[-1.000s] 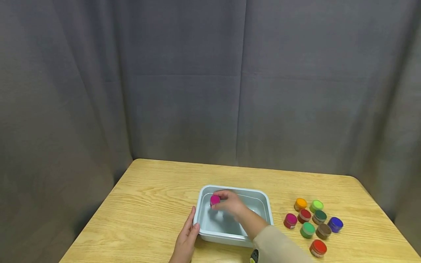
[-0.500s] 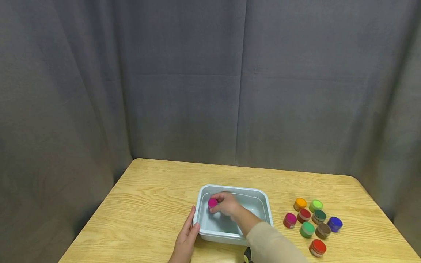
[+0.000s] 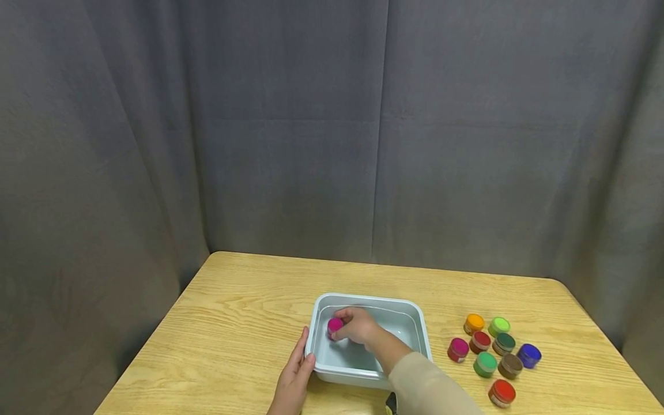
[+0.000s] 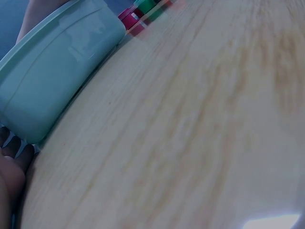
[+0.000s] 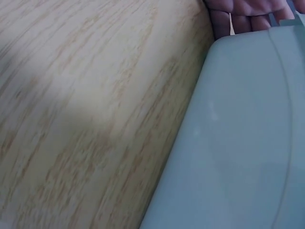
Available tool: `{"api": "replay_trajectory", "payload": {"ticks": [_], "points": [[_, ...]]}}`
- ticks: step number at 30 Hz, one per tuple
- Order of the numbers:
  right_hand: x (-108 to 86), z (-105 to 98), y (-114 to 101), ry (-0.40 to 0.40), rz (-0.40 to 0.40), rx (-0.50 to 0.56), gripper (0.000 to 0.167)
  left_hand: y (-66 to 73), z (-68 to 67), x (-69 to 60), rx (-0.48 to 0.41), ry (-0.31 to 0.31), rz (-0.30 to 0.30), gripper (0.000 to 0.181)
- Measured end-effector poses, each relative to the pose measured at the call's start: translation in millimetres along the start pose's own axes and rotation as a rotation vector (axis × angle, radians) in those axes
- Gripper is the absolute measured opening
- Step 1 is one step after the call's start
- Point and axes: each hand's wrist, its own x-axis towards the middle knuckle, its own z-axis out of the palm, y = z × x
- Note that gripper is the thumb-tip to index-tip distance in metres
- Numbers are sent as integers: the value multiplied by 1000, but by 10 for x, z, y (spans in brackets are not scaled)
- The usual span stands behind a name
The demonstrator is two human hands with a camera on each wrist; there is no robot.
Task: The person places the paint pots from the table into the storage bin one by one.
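In the head view my right hand reaches into a pale blue-grey plastic tub and pinches a small jar with a magenta lid. The jar is low inside the tub, towards its left side; whether it touches the floor of the tub I cannot tell. My left hand lies against the tub's near left corner, fingers straight along the outer wall and thumb by the rim. Those fingers also show beside the tub wall in the right wrist view. The left wrist view catches part of the left hand.
On the wooden table, right of the tub, stand several small lidded jars: magenta, orange, light green, blue, green, brown and red among them. Grey curtains hang behind.
My right hand has gone lower and slightly left inside the tub, carrying the magenta-lidded jar with it. The left hand and the tub have stayed in place.
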Motion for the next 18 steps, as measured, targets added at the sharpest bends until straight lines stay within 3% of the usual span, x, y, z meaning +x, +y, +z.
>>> {"api": "replay_trajectory", "payload": {"ticks": [9,18], "points": [[-45,-169,34,42,-40,52,45,9,22,3,21,23,-10,58],[-220,-397,32,69,-63,72,48,-18,35,7,73,52,-3,57]]}}
